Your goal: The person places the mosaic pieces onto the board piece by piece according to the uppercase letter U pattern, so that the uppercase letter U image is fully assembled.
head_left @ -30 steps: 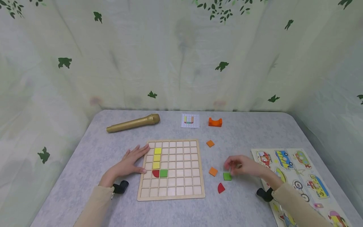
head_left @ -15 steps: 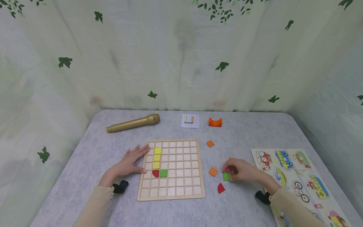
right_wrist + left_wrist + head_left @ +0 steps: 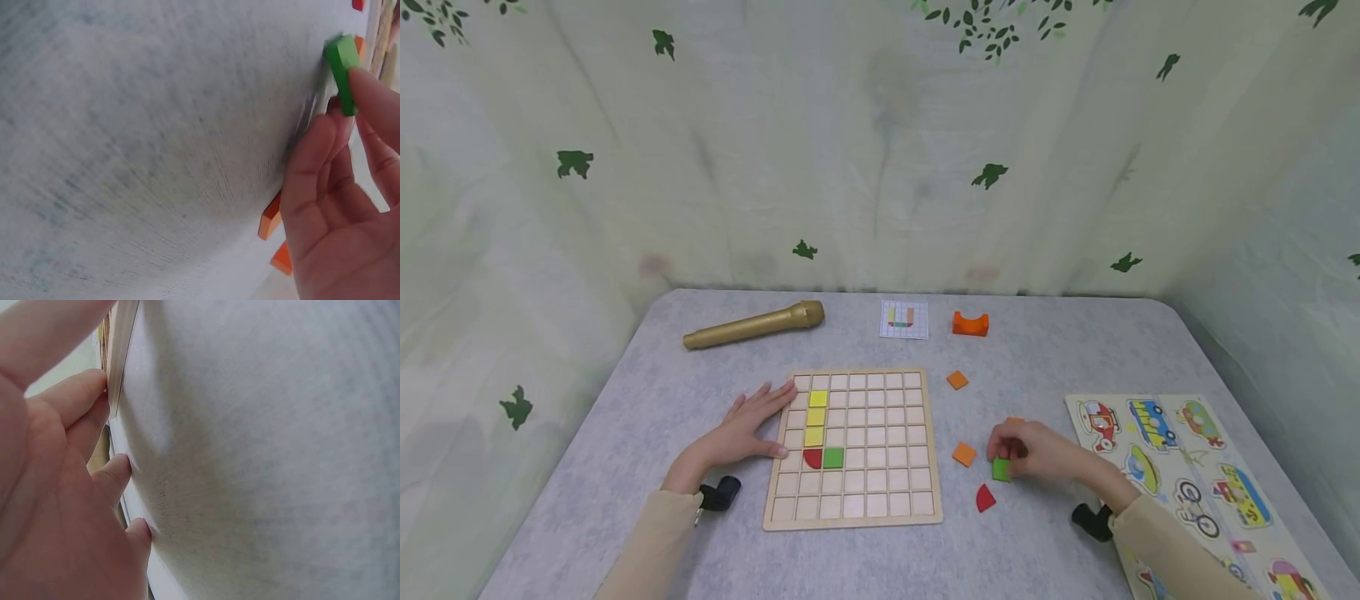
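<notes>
My left hand (image 3: 737, 435) lies with fingers spread at the left edge of a wooden grid board (image 3: 850, 527). In the left wrist view its fingertips (image 3: 94, 381) touch the board's side. On the board sit a column of yellow square tiles (image 3: 815, 417), a red quarter-circle tile (image 3: 812, 458) below them and a green square tile (image 3: 833, 457) beside that. Right of the board, my right hand (image 3: 1037, 450) pinches another green square tile (image 3: 342, 72) between thumb and fingers, close over the table. In the right wrist view this tile is tilted.
Orange square tiles (image 3: 964, 454) and a red quarter-circle tile (image 3: 986, 498) lie around the right hand; one orange tile is partly hidden behind it. Farther back are a gold toy microphone (image 3: 754, 325), a pattern card (image 3: 904, 320) and an orange holder (image 3: 970, 324). A picture puzzle board (image 3: 1180, 467) lies at right.
My right hand has come down onto the green tile and now pinches it. An orange tile has come into view behind that hand. My left hand has stayed at the board.
</notes>
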Action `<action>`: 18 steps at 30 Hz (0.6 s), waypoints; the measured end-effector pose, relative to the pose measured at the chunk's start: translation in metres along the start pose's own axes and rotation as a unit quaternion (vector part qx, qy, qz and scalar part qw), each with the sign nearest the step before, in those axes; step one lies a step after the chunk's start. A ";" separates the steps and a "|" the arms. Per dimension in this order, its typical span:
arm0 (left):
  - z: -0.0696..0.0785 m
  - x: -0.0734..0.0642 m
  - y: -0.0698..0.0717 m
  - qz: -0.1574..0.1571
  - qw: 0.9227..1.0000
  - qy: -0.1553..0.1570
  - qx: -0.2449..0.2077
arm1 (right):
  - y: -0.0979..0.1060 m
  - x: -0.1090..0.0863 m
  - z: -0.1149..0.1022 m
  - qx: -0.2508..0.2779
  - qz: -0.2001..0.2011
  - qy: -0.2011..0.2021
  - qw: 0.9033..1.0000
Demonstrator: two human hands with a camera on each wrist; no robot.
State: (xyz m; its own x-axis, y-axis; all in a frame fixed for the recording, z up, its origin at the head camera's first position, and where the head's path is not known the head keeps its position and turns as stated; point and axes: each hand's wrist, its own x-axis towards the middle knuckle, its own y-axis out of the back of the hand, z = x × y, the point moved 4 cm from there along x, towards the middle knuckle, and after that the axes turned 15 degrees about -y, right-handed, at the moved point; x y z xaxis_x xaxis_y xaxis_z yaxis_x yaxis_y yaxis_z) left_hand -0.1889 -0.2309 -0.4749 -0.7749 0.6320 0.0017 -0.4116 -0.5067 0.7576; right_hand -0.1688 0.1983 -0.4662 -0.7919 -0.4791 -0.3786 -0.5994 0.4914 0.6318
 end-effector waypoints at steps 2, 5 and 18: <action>0.000 0.000 0.000 -0.001 1.000 0.001 0.000 | 0.002 0.000 0.002 0.019 -0.012 0.001 1.000; -0.001 0.000 -0.001 -0.002 1.000 0.001 0.001 | 0.004 0.001 0.003 0.047 -0.030 -0.003 0.998; -0.006 0.001 -0.002 -0.001 1.000 0.002 0.009 | 0.004 0.019 -0.014 0.114 -0.062 0.018 0.991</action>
State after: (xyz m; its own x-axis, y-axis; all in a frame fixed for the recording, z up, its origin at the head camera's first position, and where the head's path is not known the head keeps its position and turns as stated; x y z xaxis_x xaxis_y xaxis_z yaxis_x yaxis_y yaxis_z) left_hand -0.1915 -0.2332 -0.4807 -0.7754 0.6314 -0.0028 -0.4054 -0.4944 0.7689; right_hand -0.1849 0.1810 -0.4611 -0.7076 -0.5705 -0.4169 -0.7066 0.5765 0.4103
